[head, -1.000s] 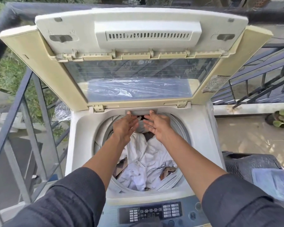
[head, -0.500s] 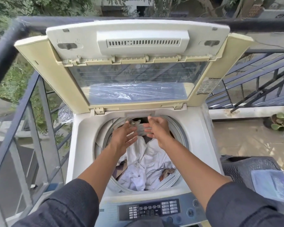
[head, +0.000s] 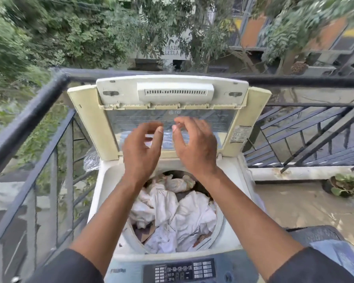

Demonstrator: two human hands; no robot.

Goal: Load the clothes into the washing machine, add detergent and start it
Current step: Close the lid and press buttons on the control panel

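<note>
A white top-loading washing machine (head: 241,180) stands against the balcony railing with its cream lid (head: 172,94) folded upright. Its drum holds a heap of mostly white clothes (head: 182,219). A dark control panel (head: 180,270) runs along the near edge. My left hand (head: 141,148) and my right hand (head: 194,144) are both raised above the drum's back rim, in front of the lid's clear window. The fingers of both hands are spread and curled, and nothing is in them. No detergent is in view.
A black metal railing (head: 39,111) borders the balcony on the left and behind the machine. A dark laundry basket (head: 317,235) stands at the right of the machine with a bluish sheet on it. A potted plant (head: 343,186) sits on the floor at the far right.
Both hands have risen out of the drum's back edge to in front of the lid, and let go of the grey piece they held. The camera has tilted up and back.
</note>
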